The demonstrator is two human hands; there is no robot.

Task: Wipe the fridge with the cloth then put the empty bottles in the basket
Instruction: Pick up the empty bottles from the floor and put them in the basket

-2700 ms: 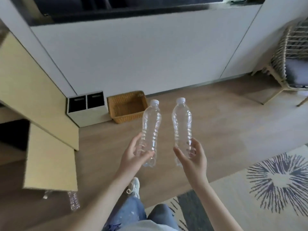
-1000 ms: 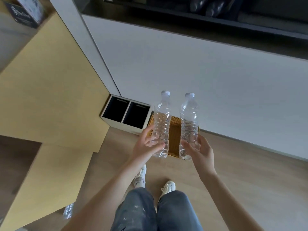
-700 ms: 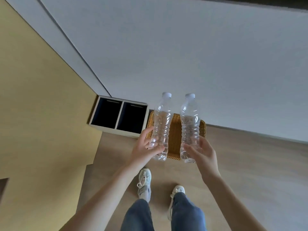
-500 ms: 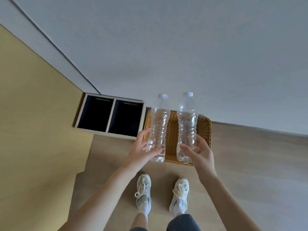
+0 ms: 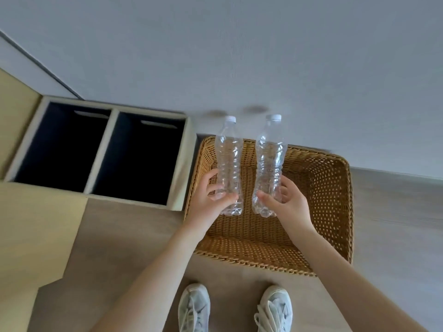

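My left hand (image 5: 206, 202) grips the lower part of a clear empty plastic bottle (image 5: 227, 154) with a white cap. My right hand (image 5: 286, 204) grips a second clear empty bottle (image 5: 269, 154) the same way. Both bottles are held side by side, caps pointing away from me, directly above the open wicker basket (image 5: 330, 195). The basket stands on the wooden floor against a white wall panel and nothing shows inside it. No cloth or fridge interior is in view.
A beige two-compartment bin (image 5: 100, 152) with dark insides stands just left of the basket. Yellow panels (image 5: 31, 236) fill the left edge. My two white shoes (image 5: 235, 307) stand on the wooden floor right before the basket. Bare floor extends to the right.
I have walked up to the basket and the view has tilted down. Both bottles, still held, now hang lower and closer over the basket's opening.
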